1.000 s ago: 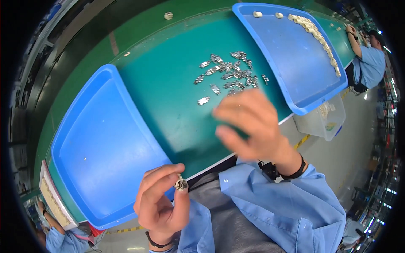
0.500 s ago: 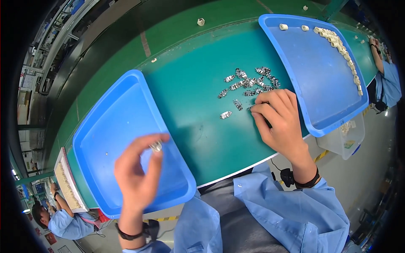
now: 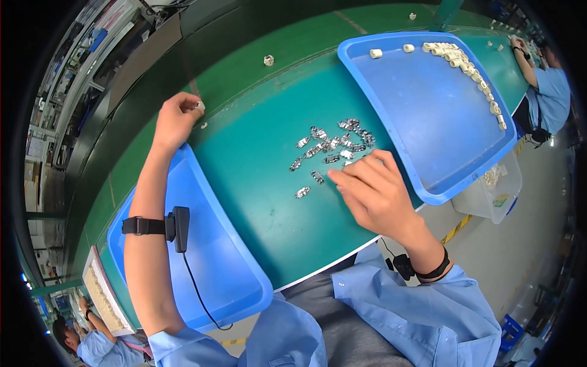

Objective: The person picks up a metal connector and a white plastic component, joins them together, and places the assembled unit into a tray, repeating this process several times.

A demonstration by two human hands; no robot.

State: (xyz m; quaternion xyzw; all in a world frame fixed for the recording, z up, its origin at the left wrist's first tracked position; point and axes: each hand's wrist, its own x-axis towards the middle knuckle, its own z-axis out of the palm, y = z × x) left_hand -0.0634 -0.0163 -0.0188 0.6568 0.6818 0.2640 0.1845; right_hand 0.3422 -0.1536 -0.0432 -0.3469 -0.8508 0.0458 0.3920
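Observation:
My left hand (image 3: 176, 120) is reached out past the far end of the left blue tray (image 3: 205, 202), over the green belt's near edge. Its fingers pinch a small whitish socket-like part (image 3: 199, 106). My right hand (image 3: 380, 194) hovers just in front of loose metal clips (image 3: 330, 144) piled on the green table. Its fingers are bent in with the tips together; whether a clip is between them is hidden. Two stray clips, one being a metal clip (image 3: 302, 192), lie left of its fingertips.
On the right, a blue tray (image 3: 428, 147) holds a curved row of cream ceramic cylinders (image 3: 471, 72). White round parts (image 3: 268, 60) ride on the green belt (image 3: 232, 79). A clear plastic bin (image 3: 495, 196) stands below the right tray. Co-workers sit at both far sides.
My left hand has moved from above the left tray up and away to the belt's edge, still holding its part. My right hand has shifted slightly left and nearer. The view has turned a little.

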